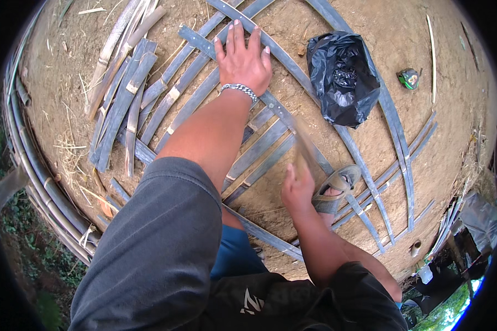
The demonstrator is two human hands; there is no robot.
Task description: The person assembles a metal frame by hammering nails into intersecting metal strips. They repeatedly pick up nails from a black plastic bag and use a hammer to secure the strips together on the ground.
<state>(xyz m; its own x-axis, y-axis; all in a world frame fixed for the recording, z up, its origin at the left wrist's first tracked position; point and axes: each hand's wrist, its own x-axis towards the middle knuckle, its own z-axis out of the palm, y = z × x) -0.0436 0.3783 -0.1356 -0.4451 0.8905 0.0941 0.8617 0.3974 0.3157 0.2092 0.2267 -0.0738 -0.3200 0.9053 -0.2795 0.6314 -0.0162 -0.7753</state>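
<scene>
My left hand [243,59], with a metal bracelet on its wrist, lies flat with spread fingers on crossing grey bamboo strips [196,96] laid on bare earth. My right hand [297,190] is closed around the handle of a tool [305,144] that is blurred by motion; its blade cannot be made out. The tool is over a long bamboo strip [292,124] that runs diagonally under my left hand. A sandalled foot [336,190] rests on the strips just right of my right hand.
A crumpled black plastic bag [342,77] lies on the ground at the upper right, with a small green object [408,78] beyond it. Loose bamboo slats [119,105] are piled at the left. Long bamboo poles [38,171] curve along the left edge.
</scene>
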